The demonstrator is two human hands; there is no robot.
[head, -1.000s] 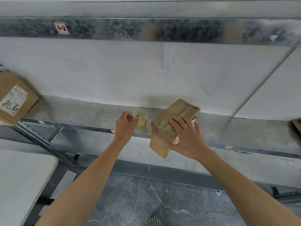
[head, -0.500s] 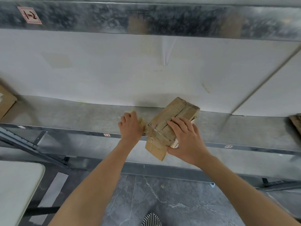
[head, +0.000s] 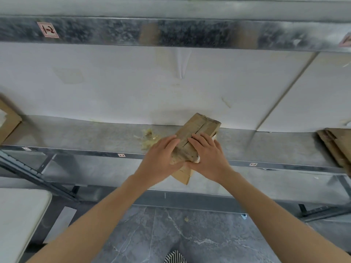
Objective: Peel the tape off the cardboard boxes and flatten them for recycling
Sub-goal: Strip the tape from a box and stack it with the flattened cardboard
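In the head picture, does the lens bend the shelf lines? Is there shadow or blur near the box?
Head view: yes, the wide lens bows the shelf edge and upper beam. Head view: soft light, a faint shadow on the white wall behind the cardboard box. Head view: left hand and right hand look sharp.

Two grips, two boxes, one tape wad, one flat stack.
The left grip (head: 159,158) and right grip (head: 207,158) hold one small cardboard box (head: 197,130). One crumpled tape wad (head: 149,139) lies just left of them, one flattened cardboard stack (head: 334,143) is far right, and a second cardboard box (head: 8,120) is far left.
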